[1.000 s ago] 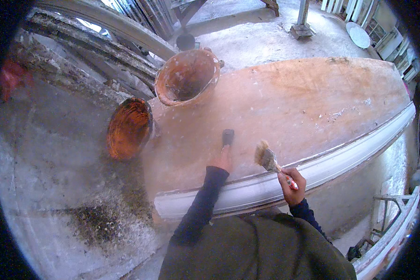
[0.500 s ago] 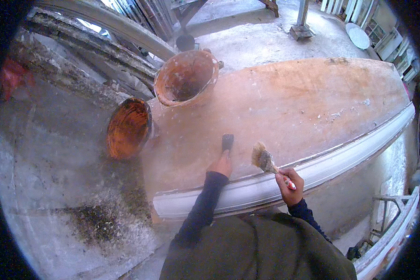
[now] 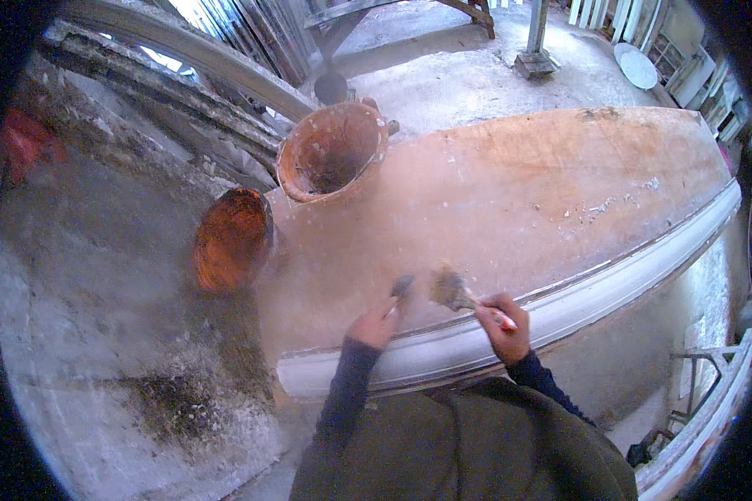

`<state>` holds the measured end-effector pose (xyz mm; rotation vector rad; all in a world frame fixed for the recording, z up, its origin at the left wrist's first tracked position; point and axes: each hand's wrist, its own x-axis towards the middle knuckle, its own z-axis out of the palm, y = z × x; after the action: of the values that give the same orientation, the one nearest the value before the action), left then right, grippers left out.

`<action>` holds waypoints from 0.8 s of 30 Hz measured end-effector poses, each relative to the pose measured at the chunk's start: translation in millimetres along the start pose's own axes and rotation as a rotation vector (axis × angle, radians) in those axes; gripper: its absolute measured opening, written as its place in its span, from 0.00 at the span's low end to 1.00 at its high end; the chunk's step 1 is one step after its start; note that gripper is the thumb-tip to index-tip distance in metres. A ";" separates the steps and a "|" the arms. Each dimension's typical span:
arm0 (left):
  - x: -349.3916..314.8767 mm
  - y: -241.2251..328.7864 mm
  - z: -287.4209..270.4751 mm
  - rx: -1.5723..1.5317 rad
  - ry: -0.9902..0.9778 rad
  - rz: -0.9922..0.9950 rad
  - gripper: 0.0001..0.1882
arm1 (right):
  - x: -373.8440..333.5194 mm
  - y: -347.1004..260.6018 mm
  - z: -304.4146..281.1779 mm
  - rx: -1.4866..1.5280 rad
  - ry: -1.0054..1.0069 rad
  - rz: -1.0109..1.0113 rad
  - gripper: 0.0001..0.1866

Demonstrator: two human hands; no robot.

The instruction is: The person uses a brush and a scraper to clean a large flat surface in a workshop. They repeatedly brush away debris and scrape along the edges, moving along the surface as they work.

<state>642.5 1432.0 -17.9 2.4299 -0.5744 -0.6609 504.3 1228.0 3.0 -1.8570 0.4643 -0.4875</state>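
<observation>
A paintbrush (image 3: 454, 290) with pale bristles and a red-and-white handle is gripped in my right hand (image 3: 505, 327), its bristles pointing up and left over the board. My left hand (image 3: 374, 326) is closed around a dark, flat-bladed scraper (image 3: 402, 287), whose blade comes close to the bristles with a small gap between. Both tools are slightly blurred. Beneath them lies a wide, dusty wooden board (image 3: 476, 200) with a reddish-brown tint. Along its near edge runs a long white moulding (image 3: 576, 311) with a stepped profile, just beneath both wrists.
An orange bucket (image 3: 332, 150) stands on the board's far left. Beside it, a second bucket (image 3: 233, 240) with orange inside tilts off the left end. Long beams (image 3: 167, 100) lean at the upper left. A metal frame (image 3: 700, 401) stands at lower right; a post (image 3: 537, 42) rises behind.
My left hand has drawn back toward me and left, tilting the scraper. My right hand has shifted left, carrying the brush closer to the scraper.
</observation>
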 end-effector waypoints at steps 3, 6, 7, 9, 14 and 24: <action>-26.8 -31.5 -21.6 0.286 -0.179 -0.351 0.23 | 27.8 5.7 51.2 -0.052 -0.129 -0.237 0.08; -62.8 -45.5 -43.8 0.221 -0.004 -0.318 0.24 | 55.5 -1.2 125.5 0.063 -0.322 -0.141 0.10; -73.2 -54.5 -49.8 0.199 0.017 -0.375 0.24 | 63.0 -2.2 145.4 0.077 -0.408 -0.151 0.11; -83.6 -54.5 -58.8 0.198 0.067 -0.470 0.24 | 76.6 14.8 175.4 -0.038 -0.492 -0.037 0.11; -104.3 -66.5 -66.3 0.171 0.235 -0.501 0.22 | 120.7 94.3 124.6 0.160 -0.293 0.170 0.09; -125.3 -105.2 -76.2 -0.211 0.462 -0.215 0.20 | 63.8 49.5 7.1 -0.040 -0.030 -0.014 0.05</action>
<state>613.1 1607.0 14.9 2.3472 -0.0539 -0.2091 557.6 1183.7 -39.1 -1.9042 0.4441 -0.4615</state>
